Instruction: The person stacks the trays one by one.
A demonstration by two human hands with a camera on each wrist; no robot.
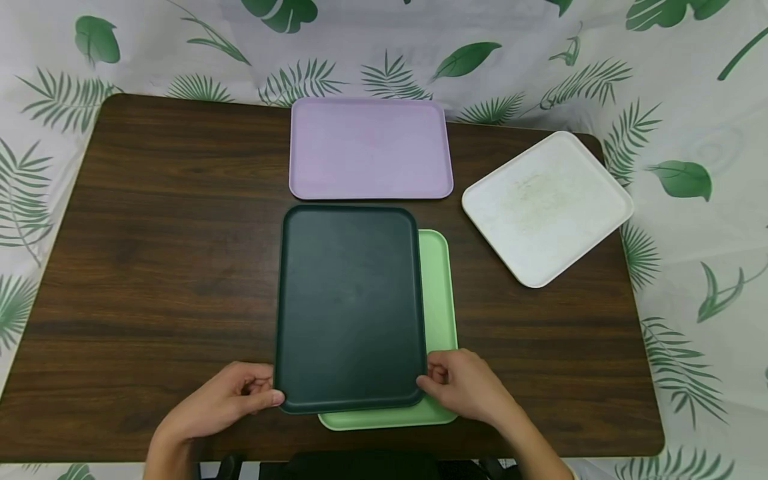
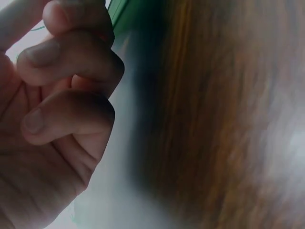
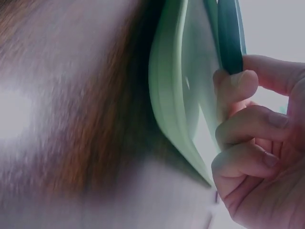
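Note:
A dark green rectangular tray (image 1: 351, 303) lies over a light green tray (image 1: 439, 293), which shows along its right side and near edge. My left hand (image 1: 222, 400) pinches the dark tray's near left corner, thumb on top and fingers curled below the rim. On the opposite side my right hand (image 1: 465, 387) pinches the dark tray's right edge near its near corner. In the right wrist view the dark tray (image 3: 231, 38) sits between thumb and index finger, apart from the light green tray (image 3: 167, 71) beneath. Only curled fingers (image 2: 71, 62) show in the left wrist view.
A lilac tray (image 1: 370, 149) lies at the table's back edge, just beyond the dark tray. To the right a white tray (image 1: 549, 210) lies at an angle, its corner reaching past the table's right edge. The brown wooden table (image 1: 162, 253) stands against leaf-patterned cloth (image 1: 384, 33).

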